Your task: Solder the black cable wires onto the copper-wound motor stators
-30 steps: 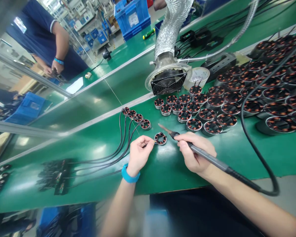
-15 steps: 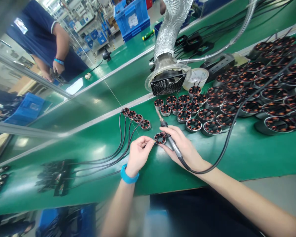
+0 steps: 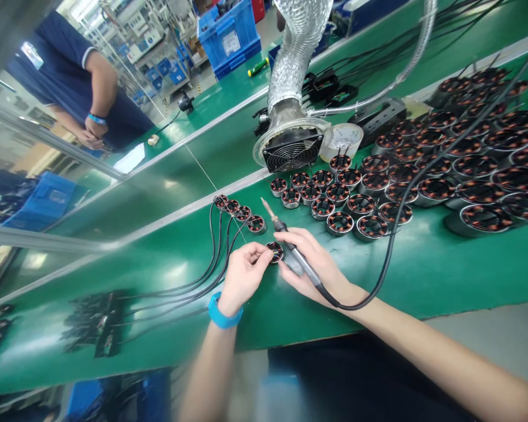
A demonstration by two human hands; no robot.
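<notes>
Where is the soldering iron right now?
In the head view, the soldering iron is in the person's right hand, its tip pointing up above the small coil ring at the left hand.

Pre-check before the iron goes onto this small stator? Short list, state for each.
1. Right hand grip on the soldering iron: ok, held like a pen.
2. Iron tip off the work: ok, raised and not touching the stator.
3. Small stator steadied: ok, left hand is pinching it.
4. Tip clean: cannot tell, too small in view.
5. Iron cable clear: not ok, it crosses in front of the stator rows.
6. Fume extractor fan running: cannot tell.
</notes>
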